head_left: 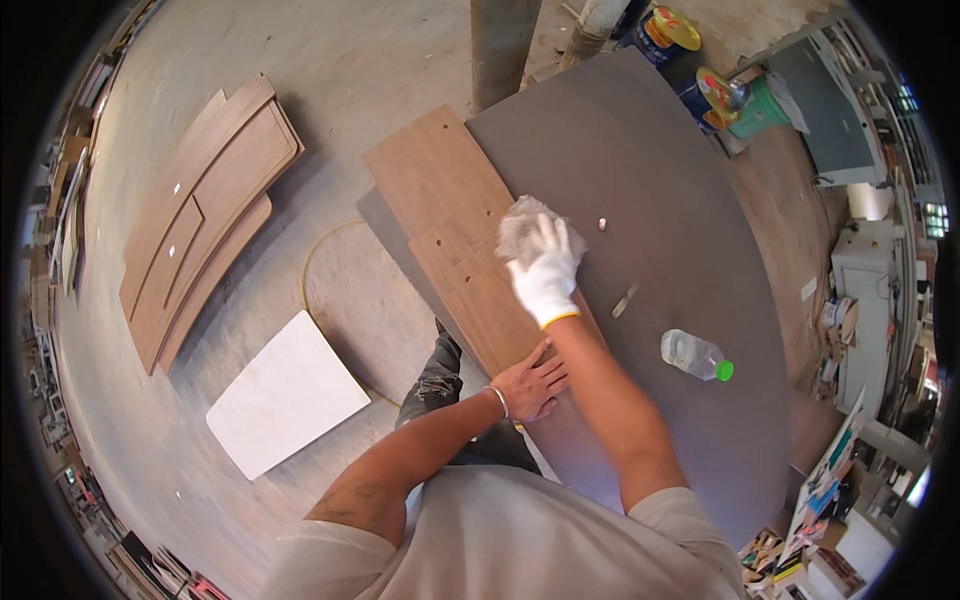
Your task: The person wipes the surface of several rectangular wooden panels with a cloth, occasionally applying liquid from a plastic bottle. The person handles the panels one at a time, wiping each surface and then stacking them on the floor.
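Observation:
A long brown wooden board (425,165) with several small dark holes lies on the dark grey tabletop (680,250). My right hand (547,275), in a white knit glove with a yellow cuff edge, presses a crumpled greyish rag (520,222) at the board's right edge. Bare and with a bracelet at the wrist, my left hand (532,384) rests on the board's near end, fingers spread. To the right of my gloved hand are a small white bit (602,224) and a small narrow tool (625,300), its kind unclear. A clear plastic bottle (692,354) with a green cap lies farther right.
Stacked curved brown panels (205,220) lie on the floor to the left. Nearer is a white panel (288,395), with a thin yellowish hose (305,270) beside it. A post (503,50) stands beyond the table; paint cans (712,100) and a green bucket (760,108) are at the far right.

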The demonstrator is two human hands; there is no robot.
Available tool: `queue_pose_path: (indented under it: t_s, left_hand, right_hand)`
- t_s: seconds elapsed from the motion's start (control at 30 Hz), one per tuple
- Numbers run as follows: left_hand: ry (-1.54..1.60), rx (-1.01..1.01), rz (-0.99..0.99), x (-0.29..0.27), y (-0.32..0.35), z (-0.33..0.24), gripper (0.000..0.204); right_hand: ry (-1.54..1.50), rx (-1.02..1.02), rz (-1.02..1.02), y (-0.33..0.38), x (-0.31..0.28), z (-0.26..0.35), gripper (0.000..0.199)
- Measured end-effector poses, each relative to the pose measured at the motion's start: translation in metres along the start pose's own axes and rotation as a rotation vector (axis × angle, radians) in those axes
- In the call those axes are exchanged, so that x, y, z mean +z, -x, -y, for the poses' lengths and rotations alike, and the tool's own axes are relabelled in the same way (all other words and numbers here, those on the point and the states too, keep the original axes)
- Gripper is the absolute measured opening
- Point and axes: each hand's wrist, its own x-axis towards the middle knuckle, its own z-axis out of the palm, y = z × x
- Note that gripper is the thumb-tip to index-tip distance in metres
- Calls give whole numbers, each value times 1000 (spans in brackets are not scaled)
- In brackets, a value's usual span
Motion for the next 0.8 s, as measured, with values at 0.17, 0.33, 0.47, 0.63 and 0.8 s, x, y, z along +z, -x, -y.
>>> queue_pose_path:
  t_s: [0.17,0.33,0.47,0.63,0.8]
  left_hand:
    - [13,78,-690,52,-6,11,72]
    - [219,50,-534,58,-8,15,72]
    - [-41,56,-644,55,-13,11,70]
    - [-59,49,-411,38,-3,8,57]
    - [-228,26,-586,62,-17,14,87]
  right_hand:
    - [-230,-524,120,31,11,65,30]
    - [-251,76,122,-5,-2,34,50]
    - [-285,-422,251,42,27,76,50]
    - [-34,70,-85,-8,3,-8,47]
    - [-222,-364,264,43,15,88,54]
